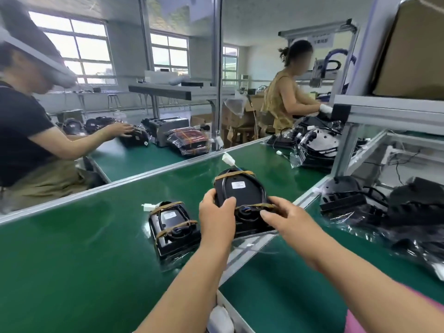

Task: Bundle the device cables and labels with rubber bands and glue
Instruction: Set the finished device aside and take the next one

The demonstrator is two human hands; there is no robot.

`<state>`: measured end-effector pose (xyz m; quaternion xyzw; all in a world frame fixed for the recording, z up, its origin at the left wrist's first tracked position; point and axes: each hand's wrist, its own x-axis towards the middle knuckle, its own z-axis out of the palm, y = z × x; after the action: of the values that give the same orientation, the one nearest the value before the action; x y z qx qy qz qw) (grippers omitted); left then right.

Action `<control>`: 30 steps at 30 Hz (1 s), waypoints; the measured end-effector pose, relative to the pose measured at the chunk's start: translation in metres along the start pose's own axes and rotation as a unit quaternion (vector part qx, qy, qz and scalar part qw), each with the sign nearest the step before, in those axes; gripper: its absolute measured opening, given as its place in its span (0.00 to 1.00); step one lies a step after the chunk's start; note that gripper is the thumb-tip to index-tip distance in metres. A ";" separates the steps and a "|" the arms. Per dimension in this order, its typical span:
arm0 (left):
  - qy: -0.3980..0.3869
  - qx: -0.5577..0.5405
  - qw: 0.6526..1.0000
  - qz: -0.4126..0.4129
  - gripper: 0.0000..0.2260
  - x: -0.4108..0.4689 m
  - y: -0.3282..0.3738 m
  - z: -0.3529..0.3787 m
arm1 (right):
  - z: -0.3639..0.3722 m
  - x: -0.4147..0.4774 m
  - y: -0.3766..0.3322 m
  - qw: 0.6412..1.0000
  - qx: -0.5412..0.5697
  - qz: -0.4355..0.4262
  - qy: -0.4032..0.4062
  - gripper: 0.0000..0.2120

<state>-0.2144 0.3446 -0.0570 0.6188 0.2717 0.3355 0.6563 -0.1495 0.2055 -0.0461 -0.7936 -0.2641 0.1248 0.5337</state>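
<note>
Left hand grips the device, held just right of a second device lying on the tabletop. Right hand grips its near end at the rubber band. Best practice: seat this band flat across the cable. Underside hidden; no glue discernible.

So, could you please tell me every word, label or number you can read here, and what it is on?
Nothing is legible.
Sticker on the held device: too small.
Label on the belt device: blurred.
Overhead sign: blurred.
</note>
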 end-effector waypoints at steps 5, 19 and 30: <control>0.031 0.030 0.999 -0.024 0.12 0.047 -0.017 0.001 | 0.032 0.047 0.010 0.997 -0.074 -0.009 -0.008 0.20; 0.073 0.289 0.952 -0.064 0.21 0.097 -0.056 0.015 | 0.073 0.094 0.037 0.989 -0.070 0.112 -0.069 0.16; 0.094 0.401 0.909 0.064 0.22 0.079 -0.057 0.018 | 0.054 0.076 0.037 0.987 -0.133 0.051 -0.080 0.20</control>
<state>-0.1444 0.3941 -0.1076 0.8115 0.4038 0.2962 0.3012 -0.1021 0.2785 -0.0954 -0.8576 -0.2793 0.1783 0.3933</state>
